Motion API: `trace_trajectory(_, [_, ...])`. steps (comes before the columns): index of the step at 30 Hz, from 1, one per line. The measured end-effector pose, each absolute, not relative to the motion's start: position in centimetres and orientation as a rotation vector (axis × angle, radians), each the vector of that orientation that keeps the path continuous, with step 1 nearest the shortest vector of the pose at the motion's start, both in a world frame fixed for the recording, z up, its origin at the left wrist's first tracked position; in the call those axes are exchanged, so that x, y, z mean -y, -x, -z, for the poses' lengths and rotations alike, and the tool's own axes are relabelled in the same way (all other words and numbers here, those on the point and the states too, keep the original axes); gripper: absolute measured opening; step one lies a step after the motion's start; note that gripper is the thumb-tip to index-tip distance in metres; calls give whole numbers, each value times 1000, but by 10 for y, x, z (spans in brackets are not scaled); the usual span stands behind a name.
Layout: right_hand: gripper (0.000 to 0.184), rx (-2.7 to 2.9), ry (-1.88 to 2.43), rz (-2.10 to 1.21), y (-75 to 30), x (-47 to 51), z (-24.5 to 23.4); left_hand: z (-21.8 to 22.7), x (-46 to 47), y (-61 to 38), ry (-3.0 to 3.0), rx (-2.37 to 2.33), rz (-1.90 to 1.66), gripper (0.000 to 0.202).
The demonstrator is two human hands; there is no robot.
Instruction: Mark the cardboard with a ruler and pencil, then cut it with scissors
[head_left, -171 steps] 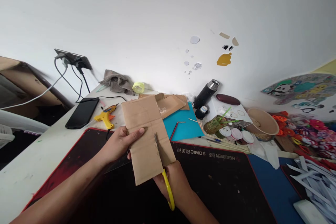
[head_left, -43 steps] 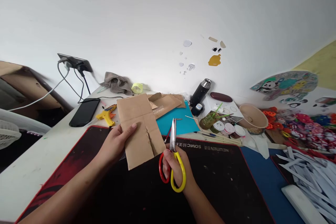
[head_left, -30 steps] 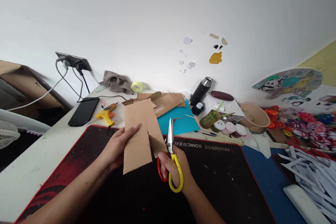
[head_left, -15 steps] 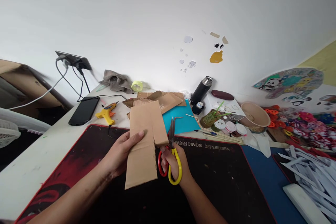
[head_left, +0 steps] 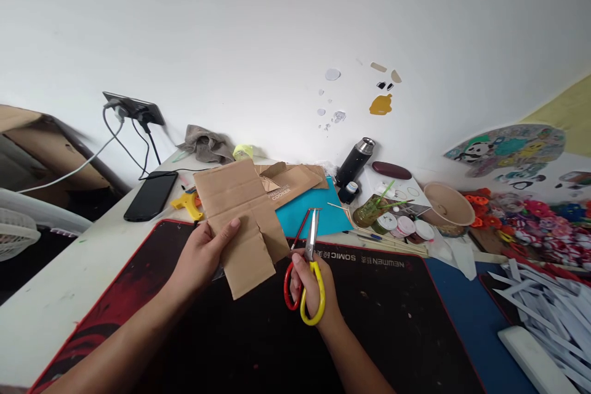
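A piece of brown cardboard point(head_left: 242, 215) is held up by my left hand point(head_left: 207, 252), thumb across its face and the other fingers hidden behind. A cut runs into the cardboard from its lower right edge. My right hand point(head_left: 311, 283) is closed round scissors point(head_left: 312, 237) with one red and one yellow handle loop. The blades point away from me, just right of the cardboard and apart from it. Below both hands lies a black desk mat point(head_left: 369, 320) with a red edge.
Behind the cardboard lie more cardboard point(head_left: 295, 188) and a blue sheet point(head_left: 309, 215). A yellow glue gun point(head_left: 187, 204) and a phone point(head_left: 150, 196) are at left. A black thermos point(head_left: 354, 163), small paint jars point(head_left: 404, 223) and a bowl point(head_left: 446, 203) stand at back right; white paper strips point(head_left: 549, 301) lie farther right.
My left hand has raised the cardboard up and left and tilted it, away from the scissors. The scissors have shifted slightly right, their blades now clear of the cardboard.
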State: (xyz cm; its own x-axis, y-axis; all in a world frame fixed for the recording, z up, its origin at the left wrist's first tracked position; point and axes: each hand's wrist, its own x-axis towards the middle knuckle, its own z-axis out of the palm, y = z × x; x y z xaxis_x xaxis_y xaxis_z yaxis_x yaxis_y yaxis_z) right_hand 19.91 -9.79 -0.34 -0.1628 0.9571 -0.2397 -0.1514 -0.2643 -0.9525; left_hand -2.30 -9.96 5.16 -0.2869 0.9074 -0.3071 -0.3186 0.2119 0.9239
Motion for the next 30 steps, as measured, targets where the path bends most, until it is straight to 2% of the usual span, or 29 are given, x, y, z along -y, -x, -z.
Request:
trace_trajectory(3, [70,1056,1208,-1501,-201,96,-2,-53,100,27,-718,-1446,-1357,56])
trace_trajectory(9, [63,1149,1196,-1446,-195,95,-12,-63,105,20,-762,-1413,-1228,71])
trace_trajectory(20, [42,1218,1229,-1507,-191,98,-16,-60,105,15,-471,-1290,-1101,50])
trace_trajectory(27, [36,1311,1247,-1401,-199,98,-3,-63,107,8,-326,-1230,-1037,51])
trace_trajectory(30, [36,1300,1209,-1396,-201,98,0,-66,108,4,-284,-1189,-1018,58])
